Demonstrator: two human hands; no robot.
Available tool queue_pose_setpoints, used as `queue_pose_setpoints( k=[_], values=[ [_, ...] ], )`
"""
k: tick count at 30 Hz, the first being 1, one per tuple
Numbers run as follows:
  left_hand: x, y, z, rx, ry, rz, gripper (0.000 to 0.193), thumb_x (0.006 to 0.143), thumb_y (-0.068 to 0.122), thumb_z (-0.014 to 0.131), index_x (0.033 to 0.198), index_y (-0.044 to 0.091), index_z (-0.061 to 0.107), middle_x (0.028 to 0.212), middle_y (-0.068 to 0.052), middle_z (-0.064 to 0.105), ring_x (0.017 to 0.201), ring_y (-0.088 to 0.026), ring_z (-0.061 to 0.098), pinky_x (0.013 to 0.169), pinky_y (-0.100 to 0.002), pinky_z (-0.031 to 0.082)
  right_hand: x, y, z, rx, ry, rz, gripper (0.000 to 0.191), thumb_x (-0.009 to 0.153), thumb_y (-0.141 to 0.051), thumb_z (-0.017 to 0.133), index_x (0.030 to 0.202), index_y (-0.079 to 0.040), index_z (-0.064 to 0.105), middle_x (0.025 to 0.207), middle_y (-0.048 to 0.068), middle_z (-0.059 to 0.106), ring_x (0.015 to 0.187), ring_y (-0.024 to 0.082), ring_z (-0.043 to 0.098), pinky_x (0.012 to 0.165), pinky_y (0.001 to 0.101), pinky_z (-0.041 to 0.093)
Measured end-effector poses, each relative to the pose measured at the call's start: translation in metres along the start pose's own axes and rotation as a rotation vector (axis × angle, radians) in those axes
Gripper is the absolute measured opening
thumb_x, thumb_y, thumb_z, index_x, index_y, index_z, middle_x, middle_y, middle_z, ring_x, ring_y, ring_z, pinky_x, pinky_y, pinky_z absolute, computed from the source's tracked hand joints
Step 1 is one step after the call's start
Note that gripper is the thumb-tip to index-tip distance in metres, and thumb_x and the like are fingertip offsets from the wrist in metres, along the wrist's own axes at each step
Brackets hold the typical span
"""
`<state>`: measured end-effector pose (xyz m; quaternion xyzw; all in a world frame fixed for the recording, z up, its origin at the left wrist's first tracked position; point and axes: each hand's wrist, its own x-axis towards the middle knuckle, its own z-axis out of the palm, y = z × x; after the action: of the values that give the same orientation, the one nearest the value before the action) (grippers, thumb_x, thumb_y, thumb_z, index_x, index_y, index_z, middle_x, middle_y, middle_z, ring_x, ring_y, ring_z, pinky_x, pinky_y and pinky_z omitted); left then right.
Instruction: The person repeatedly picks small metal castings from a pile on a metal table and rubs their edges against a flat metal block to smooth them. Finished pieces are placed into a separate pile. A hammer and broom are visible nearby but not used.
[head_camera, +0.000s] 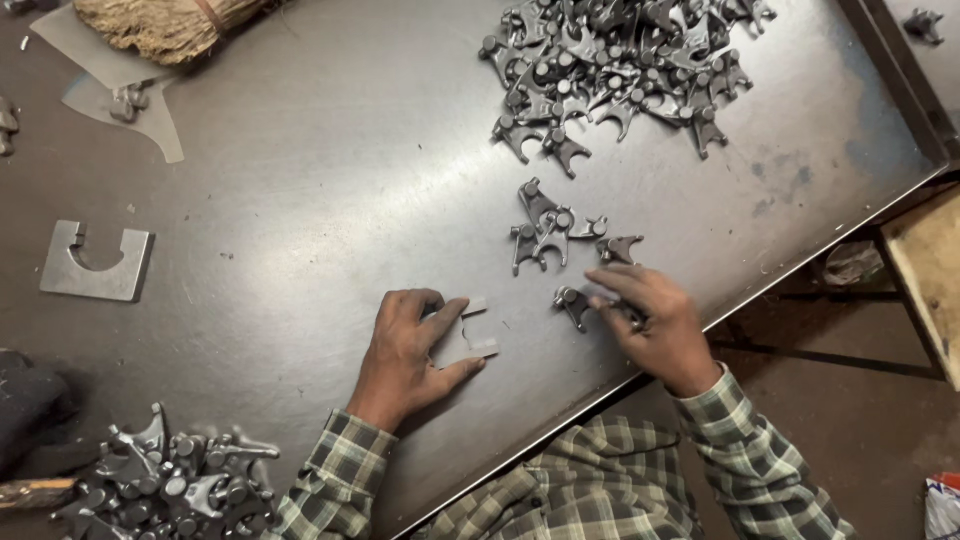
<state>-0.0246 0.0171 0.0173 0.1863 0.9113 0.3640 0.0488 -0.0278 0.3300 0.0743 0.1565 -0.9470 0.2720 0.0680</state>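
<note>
Left to right across the dark steel-topped workbench (300, 180): at the near left corner, a heap of grey forked metal castings (175, 485); above it, lying alone, a flat grey slotted steel gauge plate (97, 262); at the far left edge, a bundle of tan fibre (165, 22) beside a scrap of clear sheet (130, 90).

At centre, the left hand (405, 355) lies palm-down, fingers spread and pressing flat on a second pale slotted gauge plate (470, 330), which it pins to the bench rather than grips; the plate's open slot faces right.

Just right of the plate, a single small grey forked casting (573, 303) lies on the bench, touched by the fingertips of the right hand (655, 325); that hand is curled over the casting and pinching at it, though whether it has a full grasp cannot be told. Beyond the fingertips sits a small loose cluster of like castings (555, 232), and farther back a large pile of the same parts (620, 60).

The step in hand appears to be presenting one casting to the slotted plate; the next move would call for lifting or sliding that casting leftward, near the slot, while the left hand keeps the plate steady.
</note>
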Motion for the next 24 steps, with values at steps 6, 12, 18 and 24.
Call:
queue_pose_setpoints(
  k=[6, 12, 18, 24],
  values=[
    [0.001, 0.001, -0.001, -0.007, 0.006, -0.004, 0.073, 0.063, 0.044, 0.092, 0.125, 0.011, 0.071, 0.121, -0.013, 0.061, 0.117, -0.03, 0.052, 0.094, -0.043, 0.055, 0.013, -0.024, 0.007, -0.142, -0.208, 0.162, 0.04, 0.077, -0.028, 0.085, 0.112, -0.012, 0.076, 0.095, 0.008, 0.073, 0.081, 0.022, 0.071, 0.071, 0.0381, 0.059],
    [0.0, 0.003, -0.004, -0.007, 0.015, 0.002, 0.073, 0.063, 0.044, 0.092, 0.125, 0.012, 0.071, 0.121, -0.012, 0.061, 0.116, -0.029, 0.052, 0.094, -0.042, 0.054, 0.01, -0.014, 0.018, 0.457, -0.193, 0.272, 0.034, 0.083, -0.023, 0.083, 0.111, -0.007, 0.07, 0.097, 0.008, 0.075, 0.083, 0.013, 0.072, 0.072, 0.0275, 0.06],
    [-0.001, 0.002, -0.004, -0.014, 0.029, 0.013, 0.073, 0.063, 0.043, 0.092, 0.125, 0.011, 0.071, 0.121, -0.012, 0.06, 0.115, -0.029, 0.052, 0.092, -0.042, 0.054, 0.001, -0.023, 0.03, 0.125, -0.083, 0.025, 0.038, 0.079, -0.023, 0.083, 0.111, -0.005, 0.072, 0.102, 0.01, 0.075, 0.09, 0.023, 0.072, 0.077, 0.0357, 0.058],
    [-0.001, 0.001, -0.003, -0.008, 0.024, 0.014, 0.074, 0.063, 0.044, 0.092, 0.126, 0.012, 0.07, 0.122, -0.013, 0.06, 0.116, -0.029, 0.052, 0.093, -0.042, 0.054, 0.007, -0.036, 0.037, 0.103, -0.122, -0.029, 0.032, 0.08, -0.021, 0.083, 0.108, -0.006, 0.076, 0.107, 0.012, 0.072, 0.092, 0.026, 0.071, 0.075, 0.0354, 0.06]
  ],
)
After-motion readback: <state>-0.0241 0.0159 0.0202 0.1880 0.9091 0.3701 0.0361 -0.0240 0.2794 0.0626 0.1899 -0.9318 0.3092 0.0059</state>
